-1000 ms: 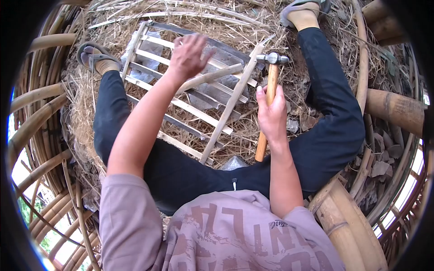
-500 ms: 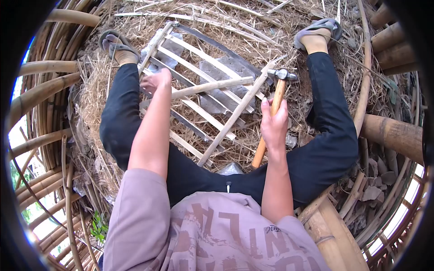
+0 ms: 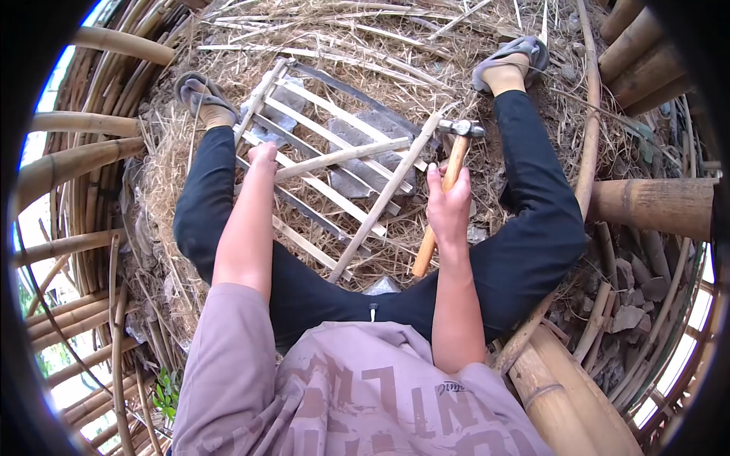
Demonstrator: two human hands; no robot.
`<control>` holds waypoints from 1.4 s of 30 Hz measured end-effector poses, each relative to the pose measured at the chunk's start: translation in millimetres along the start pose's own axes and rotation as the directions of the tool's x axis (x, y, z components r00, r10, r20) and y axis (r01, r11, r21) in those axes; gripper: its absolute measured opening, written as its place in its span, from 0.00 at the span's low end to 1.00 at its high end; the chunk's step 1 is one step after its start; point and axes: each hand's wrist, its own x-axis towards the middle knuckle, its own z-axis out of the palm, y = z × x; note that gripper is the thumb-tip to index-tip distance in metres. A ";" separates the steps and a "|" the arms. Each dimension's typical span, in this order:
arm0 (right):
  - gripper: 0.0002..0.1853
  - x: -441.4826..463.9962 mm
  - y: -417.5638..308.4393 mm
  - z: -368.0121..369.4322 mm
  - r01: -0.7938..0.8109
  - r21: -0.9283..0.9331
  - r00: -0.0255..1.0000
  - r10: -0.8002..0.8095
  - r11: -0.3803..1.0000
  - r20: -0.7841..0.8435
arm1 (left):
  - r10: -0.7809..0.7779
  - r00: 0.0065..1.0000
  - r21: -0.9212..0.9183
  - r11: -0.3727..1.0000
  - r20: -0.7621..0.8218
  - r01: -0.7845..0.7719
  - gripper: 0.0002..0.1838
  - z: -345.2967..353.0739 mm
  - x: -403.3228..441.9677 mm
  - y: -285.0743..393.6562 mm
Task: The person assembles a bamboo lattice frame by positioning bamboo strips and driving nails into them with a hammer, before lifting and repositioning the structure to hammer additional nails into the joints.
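Observation:
On the straw between my legs lies a slatted wooden frame (image 3: 384,196), with pale and dark slats running between two round side rails. A loose-looking stick (image 3: 342,155) crosses the slats at a slant; its left part passes behind my left forearm. My left hand (image 3: 263,154) is closed over the left part of the frame, near the slats. Its fingertips are hidden, so what it pinches cannot be seen. To the right of the frame, my right hand (image 3: 449,204) grips the wooden handle of a hammer (image 3: 456,158). The metal hammer head points up, close to the right rail's top end.
Flat grey stones (image 3: 365,144) lie under the frame. My sandalled feet stand beyond it on both sides. Bamboo poles (image 3: 84,176) rise on the left, a thick bamboo pole (image 3: 650,201) juts in from the right, and rubble (image 3: 630,318) lies below it.
My left hand has drawn in and its fingers have closed over the frame's left side. My right hand keeps the hammer in about the same place; the whole view has shifted slightly.

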 end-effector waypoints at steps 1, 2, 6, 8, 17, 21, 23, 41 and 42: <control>0.16 1.2 -1.1 0.5 -0.032 0.044 0.999 0.032 0.999 0.001 | 0.014 1.000 0.059 0.998 0.016 -0.015 0.21 -3.8 -5.8 4.4; 0.16 2.5 -3.1 0.0 -0.063 0.084 0.998 0.063 0.994 0.004 | 0.025 0.999 0.115 0.993 0.033 -0.028 0.24 -5.8 -13.0 7.4; 0.16 -1.0 -28.0 -9.0 -0.010 0.179 1.000 0.007 0.984 0.019 | 0.000 0.996 0.001 1.000 0.092 0.000 0.09 -15.6 -57.7 18.2; 0.15 -7.2 -40.0 -15.9 -0.002 0.237 0.999 -0.007 0.972 0.037 | 0.007 0.992 -0.082 0.997 0.129 0.004 0.08 -12.5 -26.1 1.1; 0.15 -19.5 -70.8 -24.7 0.056 0.377 0.998 -0.064 0.924 0.008 | 0.125 0.988 -0.238 0.966 0.090 -0.100 0.19 7.6 -72.9 43.8; 0.16 -17.3 -67.9 -25.1 0.014 0.392 0.995 -0.051 0.920 0.084 | 0.200 0.978 -0.071 0.977 -0.052 -0.203 0.28 29.2 -128.2 64.0; 0.17 -18.0 -64.5 -22.4 0.050 0.385 0.996 -0.073 0.922 0.045 | 0.203 0.978 -0.073 0.976 -0.047 -0.206 0.28 38.5 -146.3 64.2; 0.13 -11.0 -63.1 -16.0 -0.125 0.474 0.983 0.044 0.872 0.179 | 0.368 0.928 0.121 0.925 -0.049 -0.361 0.25 41.8 -205.2 106.0; 0.13 -10.4 -65.7 -19.1 -0.118 0.485 0.984 0.036 0.866 0.174 | 0.367 0.929 0.145 0.922 -0.038 -0.359 0.25 33.5 -215.7 114.4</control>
